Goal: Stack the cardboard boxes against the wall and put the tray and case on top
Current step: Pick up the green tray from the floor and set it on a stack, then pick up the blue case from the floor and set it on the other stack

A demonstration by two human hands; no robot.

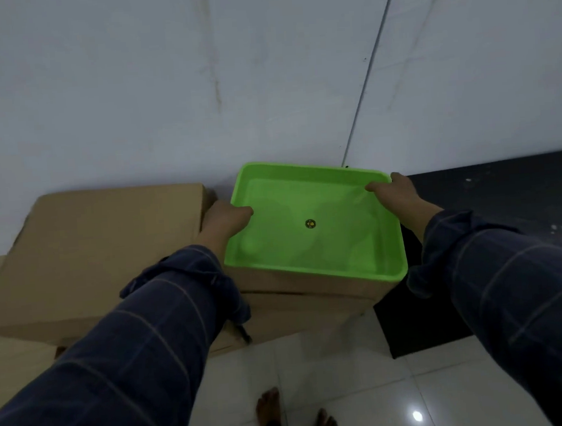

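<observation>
A bright green plastic tray point(313, 270) sits level on top of a stack of cardboard boxes point(306, 307) against the white wall. My left hand point(225, 221) grips the tray's left rim, thumb inside. My right hand point(396, 193) grips its far right corner, thumb over the rim. A larger flat cardboard box point(93, 252) lies to the left, tilted on more cardboard. A small round sticker marks the tray's floor. No case is in view.
The white wall point(263, 81) rises straight behind the boxes, with a vertical seam at the right. A dark mat or low black surface point(504, 197) lies to the right. Glossy white floor tiles point(350, 374) and my bare feet point(297, 418) are below.
</observation>
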